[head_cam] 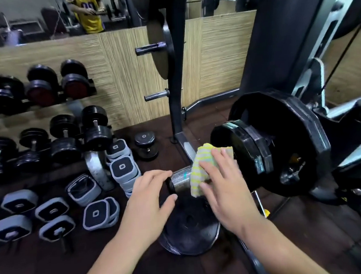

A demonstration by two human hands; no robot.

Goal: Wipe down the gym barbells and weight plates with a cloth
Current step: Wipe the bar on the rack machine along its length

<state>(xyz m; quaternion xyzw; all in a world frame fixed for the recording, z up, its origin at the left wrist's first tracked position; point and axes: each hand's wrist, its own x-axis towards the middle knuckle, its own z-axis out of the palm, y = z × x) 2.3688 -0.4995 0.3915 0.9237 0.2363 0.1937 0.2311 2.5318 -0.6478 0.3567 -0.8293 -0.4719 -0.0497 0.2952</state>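
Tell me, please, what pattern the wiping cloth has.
Yellow and white stripes on the cloth; head view.

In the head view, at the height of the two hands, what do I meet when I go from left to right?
grey square dumbbells → left hand → barbell sleeve → striped cloth under the right hand → small weight plate → large weight plate

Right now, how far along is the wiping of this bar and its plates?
Done: nothing shows as clearly wiped yet. In hand: the right hand holds the striped cloth around the barbell sleeve while the left hand grips the sleeve's end. Left, seemingly: the loaded plates beside the cloth and the floor plate below.
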